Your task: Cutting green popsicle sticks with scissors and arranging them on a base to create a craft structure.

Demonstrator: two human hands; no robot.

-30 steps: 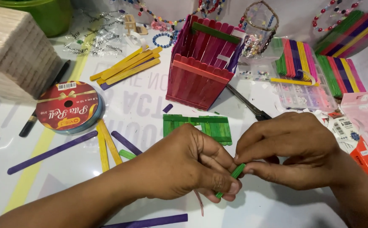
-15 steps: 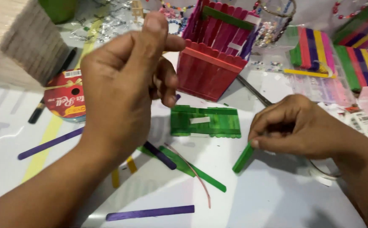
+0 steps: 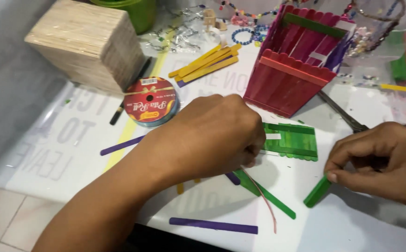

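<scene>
The right hand [image 3: 389,161] has its fingertips pinched closed on the upper end of a short green stick [image 3: 317,191], which slants down to the left with its lower end resting on the white table [image 3: 352,228]. The left hand [image 3: 212,137] lies knuckles-up with its fingers curled under near a thin pink thread [image 3: 266,198]; whether it actually grips the thread cannot be told, since the fingertips are hidden beneath the hand. The stick looks light, flat and stiff, likely thin wood that would snap if bent hard, so a pinch across its flat faces near one end seems the sound hold. The thread is limp and slippery-looking and would want a firm fingertip pinch. Just beyond the left hand lies a flat green panel of sticks [image 3: 290,140], and a long green stick [image 3: 266,196] runs beneath the thread. A purple stick [image 3: 212,225] lies at the near edge of the table. Farther back stand a red stick box [image 3: 291,81], a ribbon spool [image 3: 150,100], a bundle of yellow sticks [image 3: 207,63] and a block of plain sticks [image 3: 84,42]. Scissors [image 3: 343,112] lie between the box and the right hand, close to its reach.
</scene>
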